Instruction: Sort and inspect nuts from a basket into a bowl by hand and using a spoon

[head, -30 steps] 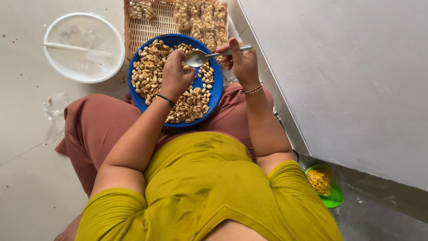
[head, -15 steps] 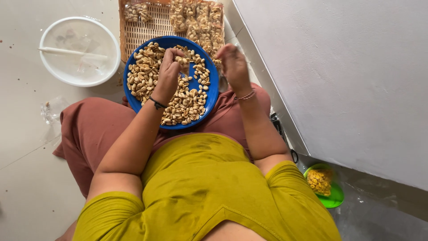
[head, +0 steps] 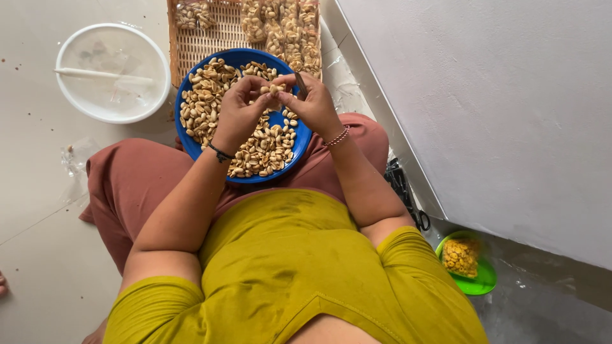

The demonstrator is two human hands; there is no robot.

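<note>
A blue plate (head: 189, 141) full of pale peanuts rests on my lap. Both hands meet above its middle. My left hand (head: 239, 108) pinches a small clump of peanuts (head: 275, 89) at its fingertips. My right hand (head: 313, 103) touches the same clump from the right and also grips a metal spoon (head: 300, 85), whose handle sticks up between the fingers; the bowl of the spoon is hidden.
A woven tray (head: 210, 35) with several small packed bags of nuts lies beyond the plate. A white bowl (head: 112, 71) with a white stick across it sits at upper left. A green bowl (head: 472, 264) of yellow pieces stands at lower right beside the grey wall.
The right hand, first holding the spoon out over the plate's right rim, has come left to meet the left hand. Both now pinch peanuts together above the plate.
</note>
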